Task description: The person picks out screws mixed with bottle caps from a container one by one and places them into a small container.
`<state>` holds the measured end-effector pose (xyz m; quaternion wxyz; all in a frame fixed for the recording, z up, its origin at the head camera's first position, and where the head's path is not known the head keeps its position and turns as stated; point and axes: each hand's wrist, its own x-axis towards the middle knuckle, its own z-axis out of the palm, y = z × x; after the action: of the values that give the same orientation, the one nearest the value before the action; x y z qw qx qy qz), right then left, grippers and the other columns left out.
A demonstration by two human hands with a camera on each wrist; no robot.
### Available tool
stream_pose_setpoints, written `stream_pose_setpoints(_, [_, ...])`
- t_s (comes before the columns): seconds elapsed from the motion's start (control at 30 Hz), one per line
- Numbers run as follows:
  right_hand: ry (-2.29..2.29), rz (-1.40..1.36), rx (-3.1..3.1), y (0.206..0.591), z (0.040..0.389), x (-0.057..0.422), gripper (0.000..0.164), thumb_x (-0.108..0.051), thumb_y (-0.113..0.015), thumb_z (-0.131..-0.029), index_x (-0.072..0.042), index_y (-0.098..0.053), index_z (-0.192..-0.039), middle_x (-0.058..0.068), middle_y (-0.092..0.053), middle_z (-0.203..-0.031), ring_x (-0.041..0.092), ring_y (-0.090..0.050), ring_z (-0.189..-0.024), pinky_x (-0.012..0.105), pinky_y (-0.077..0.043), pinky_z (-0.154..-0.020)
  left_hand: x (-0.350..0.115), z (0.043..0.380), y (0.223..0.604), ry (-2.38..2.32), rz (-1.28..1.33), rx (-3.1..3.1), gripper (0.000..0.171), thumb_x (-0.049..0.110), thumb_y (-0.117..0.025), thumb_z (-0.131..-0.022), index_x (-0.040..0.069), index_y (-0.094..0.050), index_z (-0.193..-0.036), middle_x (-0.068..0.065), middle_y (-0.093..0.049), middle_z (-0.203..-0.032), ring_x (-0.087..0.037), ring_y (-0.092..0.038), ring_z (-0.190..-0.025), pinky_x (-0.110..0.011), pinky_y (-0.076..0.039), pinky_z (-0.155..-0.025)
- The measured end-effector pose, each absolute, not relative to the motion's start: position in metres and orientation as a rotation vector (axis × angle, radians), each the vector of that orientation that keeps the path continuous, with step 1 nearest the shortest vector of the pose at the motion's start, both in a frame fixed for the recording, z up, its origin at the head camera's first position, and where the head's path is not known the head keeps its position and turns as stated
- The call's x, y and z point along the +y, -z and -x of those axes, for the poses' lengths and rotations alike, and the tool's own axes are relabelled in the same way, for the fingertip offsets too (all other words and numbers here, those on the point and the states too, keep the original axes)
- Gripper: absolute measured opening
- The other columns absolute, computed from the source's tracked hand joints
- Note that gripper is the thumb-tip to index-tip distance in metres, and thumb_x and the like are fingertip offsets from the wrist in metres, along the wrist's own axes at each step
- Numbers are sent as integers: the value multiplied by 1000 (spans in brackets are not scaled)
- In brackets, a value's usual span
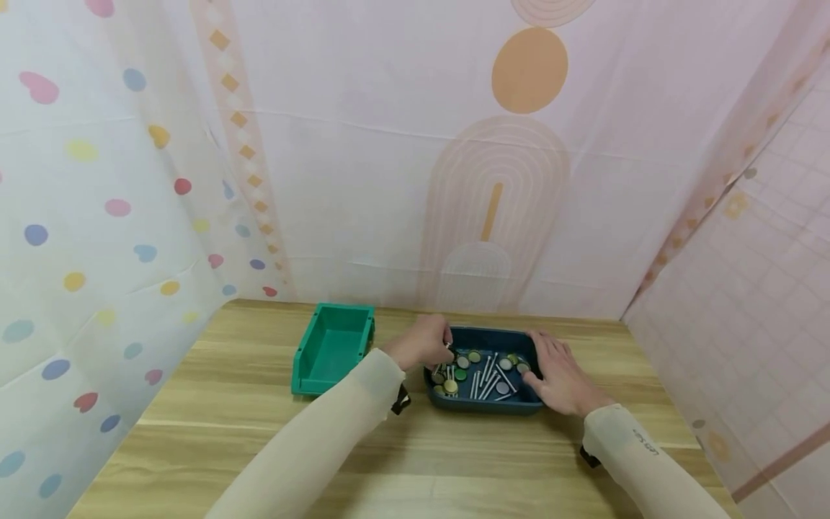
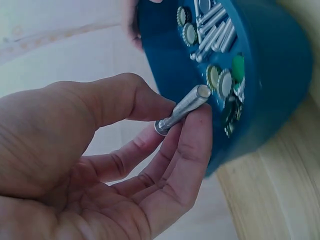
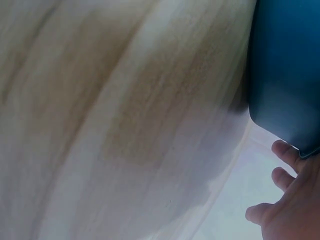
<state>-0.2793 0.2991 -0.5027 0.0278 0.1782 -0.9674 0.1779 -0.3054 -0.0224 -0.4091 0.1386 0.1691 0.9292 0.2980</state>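
My left hand (image 1: pixel 423 344) is at the left end of a dark blue box (image 1: pixel 486 407). Between its thumb and fingertips it pinches a silver metal bolt (image 2: pixel 186 107), tilted, with a flat flared end near the thumb. Several more silver bolts (image 2: pixel 216 31) lie in the box among crimped bottle caps (image 2: pixel 225 84), some gold, some silver, some green. My right hand (image 1: pixel 559 376) rests on the box's right end, thumb at the inner side of the rim. In the right wrist view its fingers (image 3: pixel 284 178) stick out loosely past the box's corner.
A green open-front bin (image 1: pixel 333 353) stands to the left of the box, close to my left forearm. Both containers are on a wooden table (image 1: pixel 415 461). Patterned curtains (image 1: pixel 363 180) hang behind the table and along both sides.
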Motion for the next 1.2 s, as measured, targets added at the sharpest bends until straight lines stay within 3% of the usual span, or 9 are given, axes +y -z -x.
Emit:
stream_pose_setpoints(0.33, [-558, -530, -2984, 505, 277, 299, 76, -26, -63, -118, -3, -28, -181, 33, -37, -184, 59, -32, -173, 86, -18, -138, -69, 305, 411, -921, -404, 2710, 22, 6, -81, -103, 1, -72, -123, -10, -77, -92, -26, -77, -73, -35, -56, -74])
stream_pose_setpoints(0.5, [-559, -517, -2978, 506, 277, 301, 77, -27, -64, -118, -2, -28, -181, 34, -38, -184, 59, -32, -172, 85, -18, -138, -91, 305, 409, -944, -366, 2721, 26, 7, -78, -102, 2, -73, -127, -11, -79, -97, -31, -81, -81, -36, -59, -75])
stream_pose_setpoints(0.63, [-549, -522, -2978, 505, 278, 300, 77, -28, -63, -118, -2, -28, -181, 33, -38, -184, 58, -33, -172, 86, -18, -138, -107, 304, 407, -980, -314, 2727, 28, 6, -76, -102, 2, -73, -129, -12, -80, -102, -26, -75, -81, -35, -58, -73])
stream_pose_setpoints(0.9, [-555, -519, -2984, 501, 275, 299, 77, -27, -64, -118, 0, -28, -181, 34, -38, -184, 59, -33, -172, 86, -17, -137, -138, 303, 406, -1002, -264, 2748, 26, 9, -72, -102, 3, -72, -128, -6, -70, -81, -19, -62, -70, -32, -50, -67])
stream_pose_setpoints(1.2, [-575, -516, -2976, 503, 273, 301, 77, -27, -64, -118, -1, -28, -181, 35, -37, -184, 60, -31, -173, 86, -18, -137, -164, 307, 408, -1030, -257, 2780, 31, 7, -76, -102, -2, -72, -132, -13, -82, -95, -22, -74, -78, -33, -56, -72])
